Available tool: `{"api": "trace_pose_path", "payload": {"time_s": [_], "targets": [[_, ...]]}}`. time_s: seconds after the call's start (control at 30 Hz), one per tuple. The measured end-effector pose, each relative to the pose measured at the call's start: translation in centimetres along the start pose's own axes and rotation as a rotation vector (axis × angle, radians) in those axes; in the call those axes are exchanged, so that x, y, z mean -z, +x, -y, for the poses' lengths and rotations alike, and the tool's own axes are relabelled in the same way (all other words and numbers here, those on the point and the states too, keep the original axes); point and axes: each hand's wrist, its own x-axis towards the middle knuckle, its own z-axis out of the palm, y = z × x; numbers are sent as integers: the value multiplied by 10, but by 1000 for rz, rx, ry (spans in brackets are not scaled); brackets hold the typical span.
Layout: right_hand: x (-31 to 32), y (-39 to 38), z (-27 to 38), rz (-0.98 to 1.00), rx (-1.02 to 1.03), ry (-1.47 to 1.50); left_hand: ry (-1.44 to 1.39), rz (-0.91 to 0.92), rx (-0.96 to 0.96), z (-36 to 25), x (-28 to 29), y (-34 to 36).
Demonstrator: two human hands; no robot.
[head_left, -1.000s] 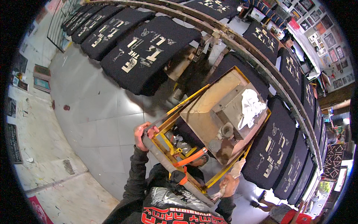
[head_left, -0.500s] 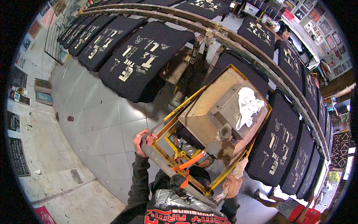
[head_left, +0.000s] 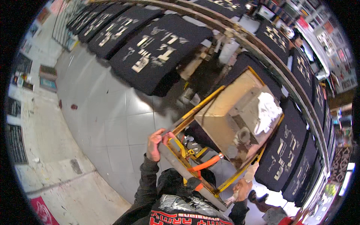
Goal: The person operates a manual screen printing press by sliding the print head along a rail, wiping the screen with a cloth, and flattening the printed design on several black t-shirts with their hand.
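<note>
A yellow metal-framed cart [head_left: 227, 184] stands in front of me, with a grey wrapped handle bar [head_left: 176, 165] across its near side. At the bar's left end, my left hand [head_left: 154, 144] is closed around it. Near the cart's right corner my right hand [head_left: 243, 189] is closed on a pale, crumpled cloth-like thing [head_left: 251, 172] that sticks out above and below the fingers; whether it also grips the frame is hidden. Inside the frame sits a stained brown box [head_left: 212, 123]. A white cloth [head_left: 268, 112] and a round grey container [head_left: 243, 134] lie in it. An orange strap [head_left: 208, 163] crosses the near end.
Black printed shirts [head_left: 161, 52] lie in rows on boards at left and right [head_left: 280, 150]. A long rail [head_left: 262, 47] runs past the cart's far end. A pale wall [head_left: 67, 157] borders the tiled floor [head_left: 112, 127] on the left. Another person's feet [head_left: 258, 197] show at lower right.
The whole view has shifted, so the cart, shirts and both hands appear farther right. Both hands keep their hold. A white cylinder has come into sight under the rail.
</note>
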Motion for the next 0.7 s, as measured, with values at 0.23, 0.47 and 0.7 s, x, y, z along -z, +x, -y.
{"api": "trace_pose_path", "payload": {"time_s": [0.23, 0.47, 0.7], "targets": [[29, 11, 1, -14, 85, -188, -229, 46, 178, 8, -1, -20], [53, 34, 12, 197, 53, -123, -165, 44, 219, 11, 4, -56], [61, 72, 39, 286, 49, -189, -143, 7, 207, 8, -9, -83]]}}
